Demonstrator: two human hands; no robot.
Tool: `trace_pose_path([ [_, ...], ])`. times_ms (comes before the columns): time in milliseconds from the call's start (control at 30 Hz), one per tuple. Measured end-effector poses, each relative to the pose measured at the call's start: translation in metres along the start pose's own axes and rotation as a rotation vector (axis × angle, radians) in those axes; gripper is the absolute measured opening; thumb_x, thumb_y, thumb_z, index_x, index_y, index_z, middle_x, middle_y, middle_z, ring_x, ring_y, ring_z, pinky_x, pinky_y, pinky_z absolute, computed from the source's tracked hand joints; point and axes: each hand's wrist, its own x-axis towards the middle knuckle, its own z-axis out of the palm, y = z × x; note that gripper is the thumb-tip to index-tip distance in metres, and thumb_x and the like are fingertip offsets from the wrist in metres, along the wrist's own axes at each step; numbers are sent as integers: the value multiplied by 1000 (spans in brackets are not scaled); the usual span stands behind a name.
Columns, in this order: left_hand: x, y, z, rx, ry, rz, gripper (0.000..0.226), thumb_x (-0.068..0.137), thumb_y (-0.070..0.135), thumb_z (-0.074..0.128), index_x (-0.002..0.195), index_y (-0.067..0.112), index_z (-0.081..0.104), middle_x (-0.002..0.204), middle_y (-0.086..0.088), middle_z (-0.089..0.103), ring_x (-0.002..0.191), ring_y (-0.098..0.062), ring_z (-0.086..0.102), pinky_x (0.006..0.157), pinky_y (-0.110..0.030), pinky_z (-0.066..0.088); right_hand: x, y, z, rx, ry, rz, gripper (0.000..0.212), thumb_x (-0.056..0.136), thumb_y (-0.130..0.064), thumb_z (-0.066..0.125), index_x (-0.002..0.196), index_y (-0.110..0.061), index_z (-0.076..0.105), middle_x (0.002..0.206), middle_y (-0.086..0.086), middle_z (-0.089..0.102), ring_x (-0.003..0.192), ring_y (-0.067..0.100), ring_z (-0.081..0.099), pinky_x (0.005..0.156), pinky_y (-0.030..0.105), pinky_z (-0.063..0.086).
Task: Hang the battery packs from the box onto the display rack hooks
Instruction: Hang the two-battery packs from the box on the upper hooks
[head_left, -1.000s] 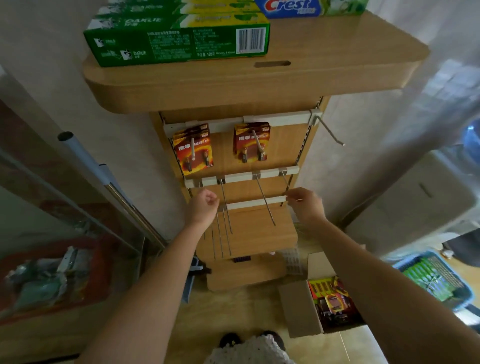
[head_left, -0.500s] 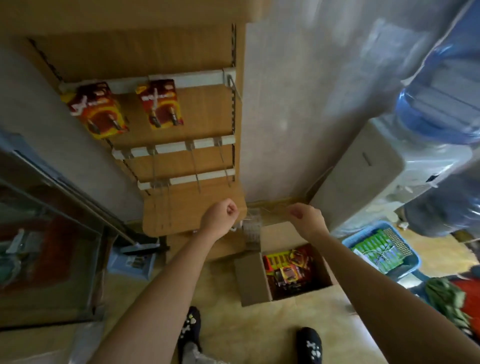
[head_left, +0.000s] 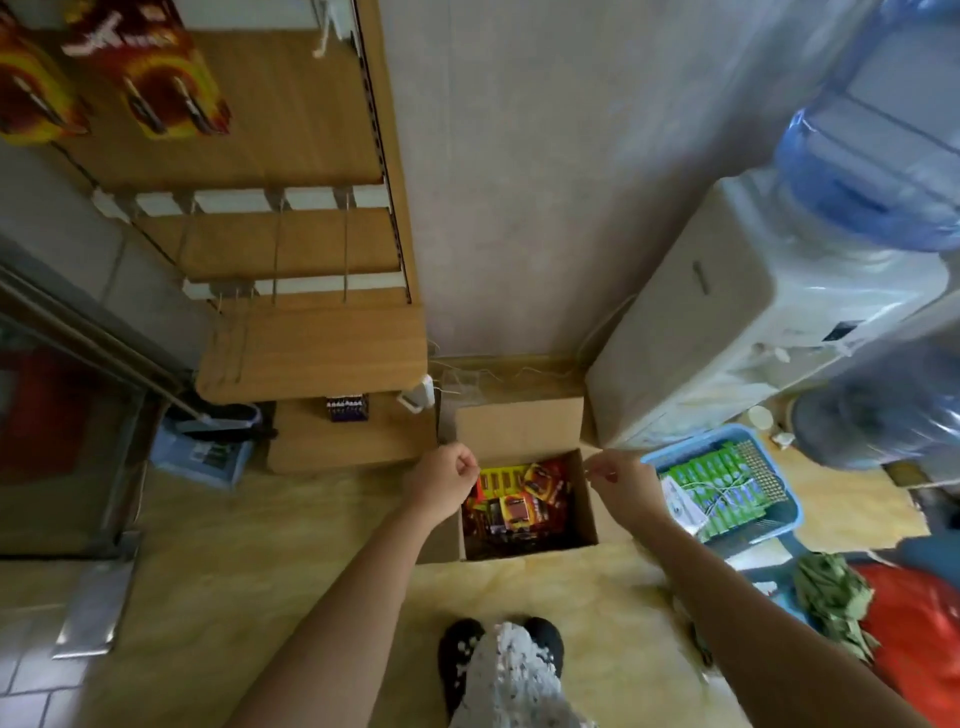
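Two red-and-yellow packs (head_left: 156, 78) are seen already hung on the top row of the display rack (head_left: 291, 130). The lower hooks (head_left: 345, 249) are bare, so most of the job is judged left.

More battery packs (head_left: 519, 501) are heaped in the open box (head_left: 519, 426), set on the floor (head_left: 311, 545) beside the rack's foot.

The left hand (head_left: 447, 480) is fisted over the box's left edge. The right hand (head_left: 621, 483) is curled at its right edge, and whether anything is pinched cannot be told.

A blue basket (head_left: 779, 519) is crowded against the box, with a water dispenser (head_left: 753, 322) behind.
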Motion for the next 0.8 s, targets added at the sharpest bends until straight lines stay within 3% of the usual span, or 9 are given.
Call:
trace_pose_path([
  [67,20,-15,25,19,-14,6,10,92,24,52,95,19,60,94,2,64,85,-14,61,80,-35,54,20,22,22,19,13,31,22,86,-13,54,101,-19,70,106,7,69,94,25,63,81,30,47],
  [200,76,-53,93,-36,16,13,16,94,16,49,101,7,61,99,-7,65,79,-10,55,57,-9,41,71,80,87,25,28,119,27,89,-12,49,108,-17,67,109,9,67,84,19,53,71,22,36],
  [267,108,-79,135,-66,-23,8,17,94,13,49,104,5,60,102,-9,65,80,-9,53,54,-5,41,99,112,126,39,6,152,27,90,-13,49,111,-17,66,112,10,65,85,19,53,70,22,37],
  [367,159,-124,196,-75,-85,19,15,93,12,51,104,7,60,107,-9,63,92,-15,58,73,-14,46,147,159,179,48,-32,148,26,92,-15,49,114,-17,63,117,11,61,87,15,49,67,22,40],
  [467,214,-165,251,-54,-101,33,16,92,15,53,105,9,60,108,-7,64,99,-19,60,87,-32,51,200,203,227,58,-63,175,29,94,-17,46,119,-13,59,122,12,57,100,23,54,82,29,44],
  [667,297,-220,342,42,-156,78,22,91,24,55,111,15,60,118,-1,60,105,-19,58,91,-36,50,286,272,309,-63,-233,313,44,93,-39,45,120,-5,55,112,12,62,102,27,60,94,41,49],
  [800,322,-239,377,143,-193,79,37,90,28,58,125,19,52,130,-3,54,115,-22,53,94,-37,48,316,294,331,141,-209,340,54,88,-44,55,124,-4,51,120,14,60,110,30,58,97,41,46],
])
